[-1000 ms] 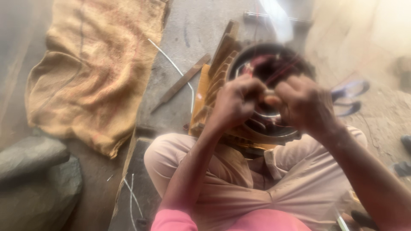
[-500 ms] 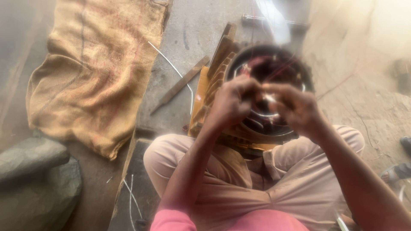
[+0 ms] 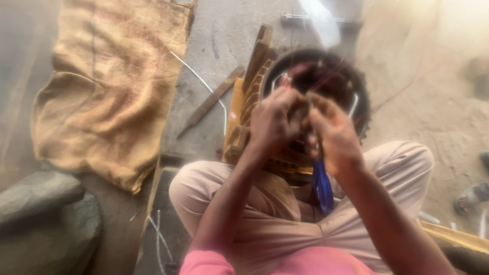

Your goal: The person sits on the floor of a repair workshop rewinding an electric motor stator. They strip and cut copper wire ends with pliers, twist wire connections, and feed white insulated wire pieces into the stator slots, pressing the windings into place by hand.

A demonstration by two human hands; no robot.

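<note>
I sit cross-legged with a dark round ring (image 3: 326, 71) wound with reddish wires propped in front of me on a yellow wooden frame (image 3: 243, 119). My left hand (image 3: 277, 122) is closed with its fingertips pinched on the wires at the ring's near edge. Right beside it, touching it, my right hand (image 3: 333, 135) grips a blue-handled tool (image 3: 322, 189) whose handle hangs down over my lap. The tool's tip is hidden between the hands. The picture is blurred.
A burlap sack (image 3: 112, 86) lies on the concrete floor to the left, with a wooden strip (image 3: 211, 99) and a white wire (image 3: 204, 84) beside it. Grey stones (image 3: 46, 214) sit at bottom left, a metal rod (image 3: 321, 20) at the top, a sandal (image 3: 471, 196) at right.
My hands have drawn together and dropped lower over the ring. The blue tool handles, which stuck out to the right, now hang down under my right hand.
</note>
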